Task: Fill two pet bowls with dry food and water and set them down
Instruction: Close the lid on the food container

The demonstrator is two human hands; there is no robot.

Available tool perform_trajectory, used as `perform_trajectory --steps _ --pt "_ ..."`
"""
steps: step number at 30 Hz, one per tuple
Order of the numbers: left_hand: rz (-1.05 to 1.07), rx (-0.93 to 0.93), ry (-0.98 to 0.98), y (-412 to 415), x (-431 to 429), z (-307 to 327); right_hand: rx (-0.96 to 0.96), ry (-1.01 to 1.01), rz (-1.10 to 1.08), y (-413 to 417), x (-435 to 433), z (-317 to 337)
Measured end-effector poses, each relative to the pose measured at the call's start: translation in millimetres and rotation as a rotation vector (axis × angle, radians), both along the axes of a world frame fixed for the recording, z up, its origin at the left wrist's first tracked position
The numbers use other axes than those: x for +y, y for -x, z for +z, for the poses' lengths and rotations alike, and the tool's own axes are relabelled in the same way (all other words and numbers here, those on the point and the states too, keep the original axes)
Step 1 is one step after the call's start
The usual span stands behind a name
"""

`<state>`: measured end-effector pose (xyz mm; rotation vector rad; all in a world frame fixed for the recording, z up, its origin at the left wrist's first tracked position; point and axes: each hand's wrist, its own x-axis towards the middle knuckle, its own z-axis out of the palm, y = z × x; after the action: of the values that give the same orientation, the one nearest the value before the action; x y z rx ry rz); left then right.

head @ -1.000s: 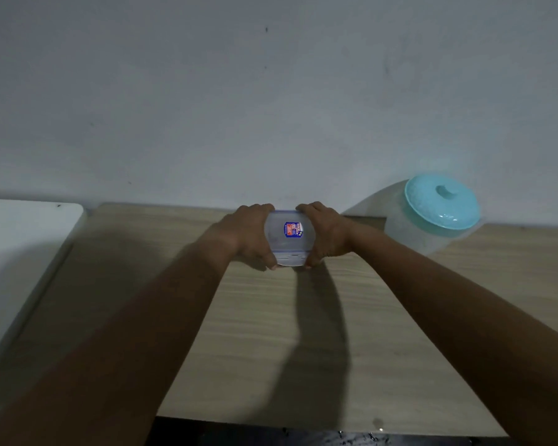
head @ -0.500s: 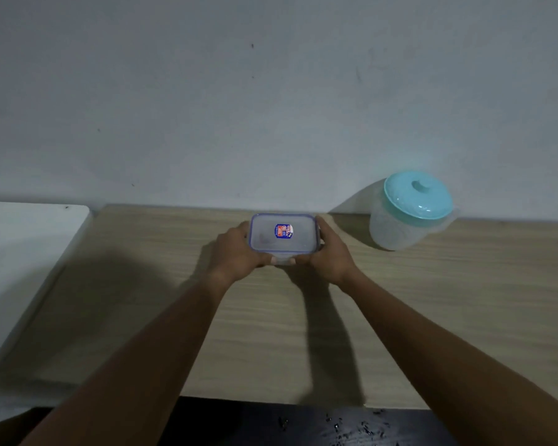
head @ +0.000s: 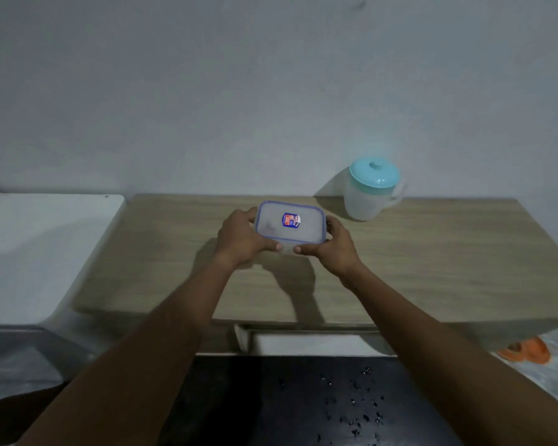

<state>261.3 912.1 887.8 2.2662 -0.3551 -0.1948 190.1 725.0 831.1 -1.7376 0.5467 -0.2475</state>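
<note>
Both hands grip the lidded container (head: 290, 223), left hand (head: 242, 236) and right hand (head: 332, 249) at its ends, over the wooden table (head: 432, 252), left of the teal-lidded jug (head: 371, 191). Same grip as before; container now level, lid up.

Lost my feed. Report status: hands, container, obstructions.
Left hand and right hand both grip the lidded container over the wooden table. Teal-lidded pitcher stands apart, back right, not in the way.
</note>
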Motion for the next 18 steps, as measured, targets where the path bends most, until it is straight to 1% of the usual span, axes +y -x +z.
perform_trajectory --steps 3,7,11,15,18 --pt "0.003 -0.042 0.022 30 16 14 -0.017 0.017 0.004 34 17 24" --pt "-0.028 -0.070 0.076 76 56 24 -0.051 -0.014 0.010 88 55 45" --pt "-0.019 -0.085 0.124 125 97 23 -0.069 -0.014 0.023 137 95 48" --pt "-0.006 -0.045 0.155 168 123 18 -0.066 0.009 0.034 179 118 43" --pt "-0.002 0.004 0.201 196 137 4 -0.016 0.008 0.033 206 131 34"
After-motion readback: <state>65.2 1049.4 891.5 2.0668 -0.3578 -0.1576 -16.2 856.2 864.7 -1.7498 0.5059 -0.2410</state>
